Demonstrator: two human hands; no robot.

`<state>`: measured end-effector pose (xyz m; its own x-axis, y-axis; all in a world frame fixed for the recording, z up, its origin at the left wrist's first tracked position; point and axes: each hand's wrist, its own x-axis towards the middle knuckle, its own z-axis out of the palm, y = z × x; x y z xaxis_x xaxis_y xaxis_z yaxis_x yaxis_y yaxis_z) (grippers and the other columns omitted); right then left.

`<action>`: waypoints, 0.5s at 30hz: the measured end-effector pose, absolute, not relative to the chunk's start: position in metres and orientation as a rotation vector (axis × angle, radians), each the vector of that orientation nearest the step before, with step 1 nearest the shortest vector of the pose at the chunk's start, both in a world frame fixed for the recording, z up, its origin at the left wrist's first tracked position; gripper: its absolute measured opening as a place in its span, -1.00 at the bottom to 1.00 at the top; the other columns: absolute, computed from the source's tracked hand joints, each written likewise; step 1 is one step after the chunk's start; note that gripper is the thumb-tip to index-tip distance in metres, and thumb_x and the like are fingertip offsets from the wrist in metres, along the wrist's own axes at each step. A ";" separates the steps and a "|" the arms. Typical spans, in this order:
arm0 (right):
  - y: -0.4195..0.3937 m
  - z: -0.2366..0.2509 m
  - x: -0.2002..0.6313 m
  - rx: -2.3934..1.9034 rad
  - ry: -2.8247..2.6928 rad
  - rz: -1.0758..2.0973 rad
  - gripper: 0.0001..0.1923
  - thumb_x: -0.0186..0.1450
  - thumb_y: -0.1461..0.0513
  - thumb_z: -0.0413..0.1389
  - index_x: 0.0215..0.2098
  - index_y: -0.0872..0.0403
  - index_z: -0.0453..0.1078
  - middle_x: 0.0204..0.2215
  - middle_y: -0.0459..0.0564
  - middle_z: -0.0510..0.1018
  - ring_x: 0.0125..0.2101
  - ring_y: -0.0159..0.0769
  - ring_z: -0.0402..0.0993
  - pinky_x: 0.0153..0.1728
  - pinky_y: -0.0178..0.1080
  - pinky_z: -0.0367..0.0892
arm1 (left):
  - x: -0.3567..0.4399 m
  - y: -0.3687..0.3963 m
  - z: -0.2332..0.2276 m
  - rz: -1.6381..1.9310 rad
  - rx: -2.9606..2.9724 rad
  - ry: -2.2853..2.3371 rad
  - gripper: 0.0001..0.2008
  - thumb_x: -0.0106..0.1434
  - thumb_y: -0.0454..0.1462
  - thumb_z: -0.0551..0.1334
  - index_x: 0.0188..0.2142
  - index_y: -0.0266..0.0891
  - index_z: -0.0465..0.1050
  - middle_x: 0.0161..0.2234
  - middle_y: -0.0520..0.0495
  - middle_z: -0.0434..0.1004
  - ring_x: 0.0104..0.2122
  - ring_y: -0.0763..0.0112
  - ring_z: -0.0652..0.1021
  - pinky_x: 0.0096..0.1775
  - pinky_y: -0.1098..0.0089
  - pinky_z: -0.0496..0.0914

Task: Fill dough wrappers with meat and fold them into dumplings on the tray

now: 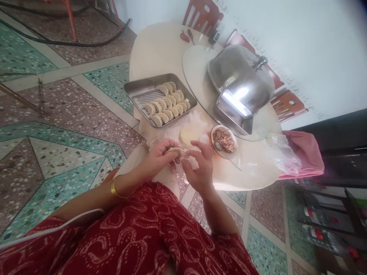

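At frame centre, my left hand (159, 154) and right hand (199, 166) pinch narrowly on one dumpling (175, 151); its long axis lies left to right across the frame.

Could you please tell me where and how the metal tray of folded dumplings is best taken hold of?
Probably by the raised rim of the metal tray at its bare far end, coming in from the floor side. The dumplings fill the nearer part, and the steel colander crowds the wall side. Both hands currently pinch a dumpling.
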<state>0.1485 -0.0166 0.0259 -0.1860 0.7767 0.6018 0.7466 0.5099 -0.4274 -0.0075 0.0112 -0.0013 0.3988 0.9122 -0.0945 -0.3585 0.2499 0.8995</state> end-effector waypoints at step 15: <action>-0.014 0.020 0.146 -1.157 -1.997 -0.105 -0.88 0.24 0.32 0.12 -0.28 -0.03 0.40 -0.04 0.04 0.42 -0.02 -0.13 0.38 -0.03 0.02 0.35 | -0.009 0.012 0.000 0.971 0.932 0.682 -0.86 0.20 -0.24 0.24 -0.26 -0.23 0.37 -0.43 0.11 0.39 -0.52 0.59 0.43 -0.49 0.56 0.36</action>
